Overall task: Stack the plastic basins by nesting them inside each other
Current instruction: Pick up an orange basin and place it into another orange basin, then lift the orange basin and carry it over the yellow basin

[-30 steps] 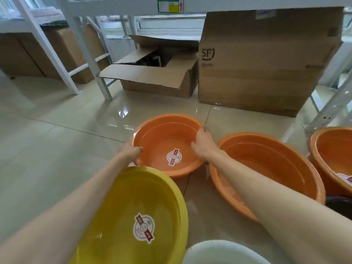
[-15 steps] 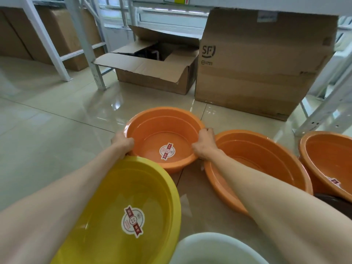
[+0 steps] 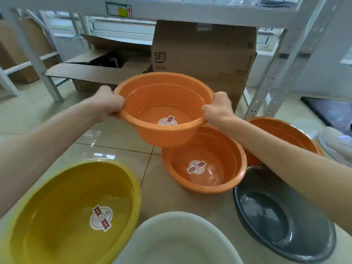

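between both hands' fingers [image 3: 119, 103], orange basin [image 3: 162, 109] aloft

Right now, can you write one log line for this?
step: nesting | left hand + right hand: grip lifted orange basin | target: floor orange basin

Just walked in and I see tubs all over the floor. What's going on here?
A person is stacking plastic basins. The left hand and right hand grip opposite rims of a small orange basin, held in the air above another orange basin on the floor. Yellow, white, dark grey and a third orange basin sit separately, not yet nested.
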The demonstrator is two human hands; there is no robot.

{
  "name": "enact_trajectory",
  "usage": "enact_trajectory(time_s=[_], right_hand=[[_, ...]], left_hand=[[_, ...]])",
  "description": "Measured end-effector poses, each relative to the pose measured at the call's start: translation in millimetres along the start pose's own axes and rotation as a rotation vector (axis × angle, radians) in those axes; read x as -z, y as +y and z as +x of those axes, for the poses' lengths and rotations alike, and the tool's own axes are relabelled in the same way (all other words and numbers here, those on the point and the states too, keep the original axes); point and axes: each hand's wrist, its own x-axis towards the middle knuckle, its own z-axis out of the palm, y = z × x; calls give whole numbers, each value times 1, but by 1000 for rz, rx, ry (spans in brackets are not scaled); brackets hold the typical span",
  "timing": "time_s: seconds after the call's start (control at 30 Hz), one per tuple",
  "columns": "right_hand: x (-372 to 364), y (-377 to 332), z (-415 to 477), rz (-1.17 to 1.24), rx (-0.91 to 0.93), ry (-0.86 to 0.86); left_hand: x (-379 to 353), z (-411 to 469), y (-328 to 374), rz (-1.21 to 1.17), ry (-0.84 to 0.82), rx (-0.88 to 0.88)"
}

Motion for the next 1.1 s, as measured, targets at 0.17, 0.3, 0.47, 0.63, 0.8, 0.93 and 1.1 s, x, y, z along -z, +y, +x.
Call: enact_trajectory(time_s=[0.17, 0.3, 0.47, 0.63, 0.8, 0.93, 1.1], right_hand=[[61, 69, -44, -62, -104, 13], [65, 115, -65, -89, -137, -21], [28, 172, -66, -165, -197, -180], [-8, 196, -66, -290, -214, -93], [-13, 196, -65, -312, -208, -93], [-10, 198, -66, -202, -207, -103], [4, 174, -66, -3, -145, -77]], left_hand=[[-85, -52, 13, -58, -163, -14], [-132, -77, 1, 19, -125, 1], [-170, -73, -31, 124, -163, 14], [-194, -73, -54, 100, -106, 77], [-206, -72, -59, 79, -90, 113], [-202, -77, -59, 60, -81, 102], [-178, -77, -57, -40, -37, 143]])
